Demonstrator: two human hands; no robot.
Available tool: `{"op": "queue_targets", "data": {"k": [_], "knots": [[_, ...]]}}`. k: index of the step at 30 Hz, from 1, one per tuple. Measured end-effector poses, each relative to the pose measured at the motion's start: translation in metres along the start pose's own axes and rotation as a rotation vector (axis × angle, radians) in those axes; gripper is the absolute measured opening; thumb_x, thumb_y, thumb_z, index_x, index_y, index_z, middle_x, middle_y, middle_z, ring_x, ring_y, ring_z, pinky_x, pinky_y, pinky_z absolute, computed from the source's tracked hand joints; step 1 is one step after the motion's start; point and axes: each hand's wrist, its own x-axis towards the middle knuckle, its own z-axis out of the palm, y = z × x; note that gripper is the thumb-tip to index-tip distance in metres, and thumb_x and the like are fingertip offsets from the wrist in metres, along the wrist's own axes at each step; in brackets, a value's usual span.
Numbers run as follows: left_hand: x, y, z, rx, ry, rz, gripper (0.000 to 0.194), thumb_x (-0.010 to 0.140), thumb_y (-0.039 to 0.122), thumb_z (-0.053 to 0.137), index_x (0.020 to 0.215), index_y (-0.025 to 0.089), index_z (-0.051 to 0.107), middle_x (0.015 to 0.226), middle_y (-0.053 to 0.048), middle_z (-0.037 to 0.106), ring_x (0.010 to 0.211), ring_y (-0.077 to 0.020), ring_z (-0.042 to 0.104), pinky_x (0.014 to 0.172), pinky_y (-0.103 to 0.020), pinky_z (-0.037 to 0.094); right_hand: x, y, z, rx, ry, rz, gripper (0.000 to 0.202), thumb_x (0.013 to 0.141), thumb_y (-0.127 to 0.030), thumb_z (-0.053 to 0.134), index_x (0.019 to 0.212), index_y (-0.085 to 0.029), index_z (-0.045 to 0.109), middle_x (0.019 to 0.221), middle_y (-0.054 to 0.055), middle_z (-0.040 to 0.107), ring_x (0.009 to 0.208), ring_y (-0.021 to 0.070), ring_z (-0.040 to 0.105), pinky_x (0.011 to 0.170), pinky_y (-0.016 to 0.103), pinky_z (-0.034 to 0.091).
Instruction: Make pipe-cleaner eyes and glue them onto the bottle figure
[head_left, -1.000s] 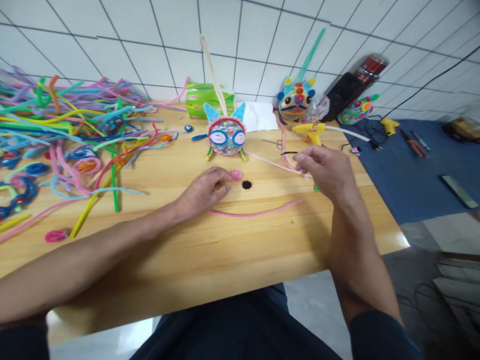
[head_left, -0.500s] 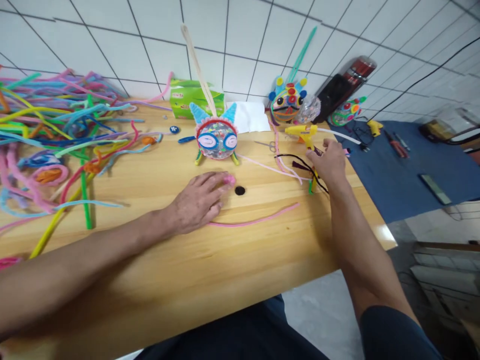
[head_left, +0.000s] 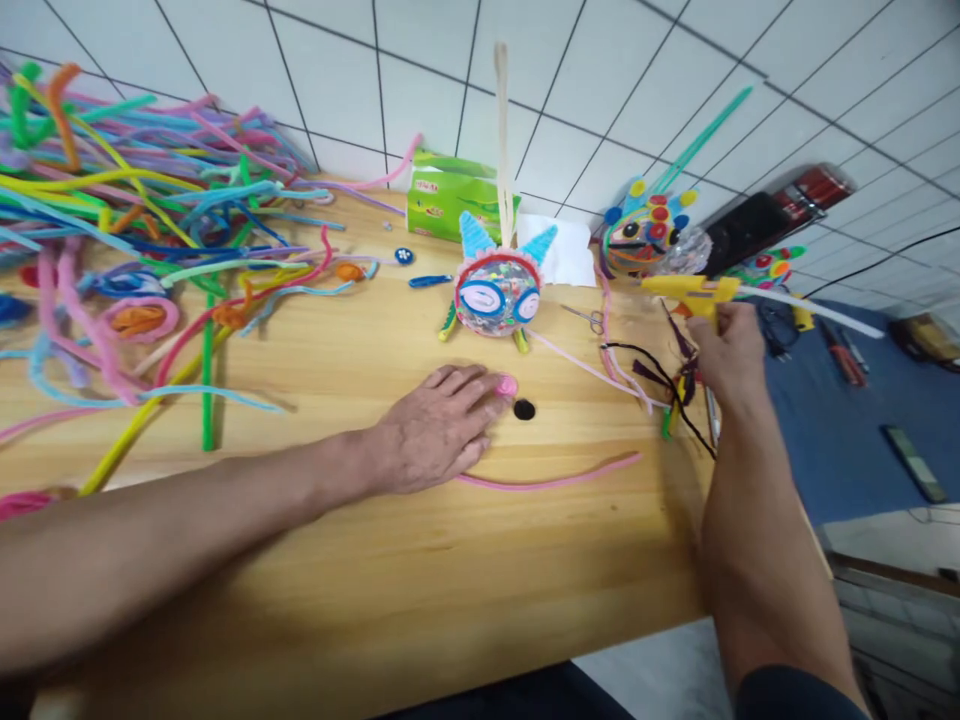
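Note:
My left hand (head_left: 431,430) lies palm down on the wooden table, its fingertips touching a small pink disc (head_left: 508,385). Just right of those fingertips is a black disc (head_left: 524,409). A pink pipe cleaner (head_left: 555,482) stretches rightward from beneath the hand. My right hand (head_left: 727,350) is closed round the handle of a yellow glue gun (head_left: 694,289), held up with its nozzle to the left and a white glue stick (head_left: 814,306) out the back. Beyond the discs stands a round clear ornament (head_left: 497,298) with blue ears and blue-ringed eyes.
Many pipe cleaners (head_left: 208,370) are heaped at the left. A green tissue pack (head_left: 454,200), scissors (head_left: 585,318) and another colourful ornament (head_left: 641,235) stand or lie toward the wall. Black and purple strips (head_left: 660,375) lie beside my right hand.
My right hand has lifted the yellow glue gun, which it was reaching at before. My left hand keeps its place at the pink disc. The view has shifted, so the scene sits further right.

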Motion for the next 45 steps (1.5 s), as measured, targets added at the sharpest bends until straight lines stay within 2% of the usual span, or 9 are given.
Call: {"op": "queue_targets", "data": {"k": [5, 7, 10, 13, 17, 24, 30, 37, 45], "knots": [[0.0, 0.0, 0.0, 0.01, 0.026, -0.012, 0.055, 0.107, 0.033, 0.055, 0.158, 0.012, 0.052, 0.161, -0.022, 0.053, 0.148, -0.0388, 0.049, 0.12, -0.056, 0.043, -0.051, -0.044, -0.022, 0.164, -0.046, -0.123, 0.025, 0.085, -0.047, 0.061, 0.101, -0.029, 0.051, 0.085, 0.003, 0.068, 0.076, 0.0244, 0.064, 0.076, 0.043, 0.052], [0.0, 0.001, 0.001, 0.031, 0.025, -0.017, 0.055, 0.108, 0.033, 0.054, 0.158, 0.012, 0.052, 0.162, -0.023, 0.051, 0.148, -0.0396, 0.049, 0.119, -0.056, 0.045, -0.074, -0.063, -0.02, 0.061, -0.129, -0.148, 0.034, 0.083, -0.052, 0.067, 0.104, -0.027, 0.058, 0.093, 0.005, 0.071, 0.079, 0.025, 0.066, 0.075, 0.043, 0.053], [0.0, 0.001, 0.001, 0.05, 0.015, -0.011, 0.056, 0.108, 0.034, 0.054, 0.16, 0.013, 0.05, 0.163, -0.023, 0.051, 0.15, -0.0399, 0.048, 0.119, -0.056, 0.044, -0.104, -0.083, -0.01, -0.113, -0.162, -0.08, 0.051, 0.07, -0.065, 0.08, 0.097, -0.025, 0.062, 0.085, 0.004, 0.07, 0.073, 0.026, 0.067, 0.068, 0.041, 0.053], [-0.001, 0.001, 0.001, 0.055, 0.013, -0.01, 0.056, 0.108, 0.035, 0.054, 0.16, 0.013, 0.05, 0.163, -0.023, 0.052, 0.15, -0.0397, 0.048, 0.121, -0.056, 0.043, -0.118, -0.098, -0.001, -0.247, -0.21, -0.131, 0.05, 0.071, -0.066, 0.081, 0.091, -0.023, 0.066, 0.081, 0.006, 0.07, 0.074, 0.0275, 0.068, 0.07, 0.041, 0.053], [0.0, 0.002, 0.001, 0.055, 0.011, -0.023, 0.055, 0.109, 0.038, 0.054, 0.159, 0.015, 0.052, 0.168, -0.021, 0.047, 0.151, -0.0402, 0.048, 0.121, -0.056, 0.042, -0.122, -0.109, 0.004, -0.355, -0.294, -0.31, 0.041, 0.079, -0.061, 0.077, 0.09, -0.022, 0.069, 0.078, 0.007, 0.071, 0.073, 0.0266, 0.067, 0.067, 0.038, 0.051], [0.001, 0.004, 0.001, 0.015, -0.042, -0.07, 0.057, 0.108, 0.043, 0.055, 0.159, 0.017, 0.052, 0.171, -0.017, 0.046, 0.156, -0.0376, 0.045, 0.127, -0.053, 0.036, -0.124, -0.097, 0.014, -0.44, -0.232, -0.518, 0.029, 0.083, -0.053, 0.068, 0.082, -0.024, 0.066, 0.071, 0.007, 0.067, 0.067, 0.0277, 0.066, 0.06, 0.037, 0.047], [0.001, 0.003, 0.0, -0.004, -0.027, -0.063, 0.059, 0.108, 0.041, 0.056, 0.16, 0.015, 0.052, 0.168, -0.021, 0.048, 0.153, -0.0402, 0.047, 0.123, -0.054, 0.039, -0.126, -0.084, 0.022, -0.45, -0.197, -0.533, 0.025, 0.082, -0.048, 0.064, 0.082, -0.023, 0.065, 0.066, 0.008, 0.063, 0.071, 0.0323, 0.068, 0.064, 0.04, 0.048], [0.002, 0.004, 0.001, -0.01, -0.007, -0.067, 0.058, 0.107, 0.046, 0.058, 0.155, 0.015, 0.059, 0.167, -0.021, 0.049, 0.153, -0.0407, 0.048, 0.124, -0.053, 0.039, -0.128, -0.076, 0.029, -0.496, -0.174, -0.627, 0.028, 0.086, -0.047, 0.059, 0.088, -0.021, 0.069, 0.07, 0.01, 0.069, 0.072, 0.0319, 0.069, 0.064, 0.039, 0.049], [0.001, 0.004, 0.002, -0.022, -0.012, -0.073, 0.061, 0.106, 0.047, 0.059, 0.158, 0.015, 0.056, 0.168, -0.021, 0.048, 0.154, -0.0405, 0.047, 0.124, -0.054, 0.037, -0.127, -0.072, 0.028, -0.469, -0.21, -0.605, 0.031, 0.089, -0.05, 0.059, 0.091, -0.022, 0.071, 0.076, 0.013, 0.073, 0.078, 0.0337, 0.072, 0.068, 0.041, 0.053]]}}
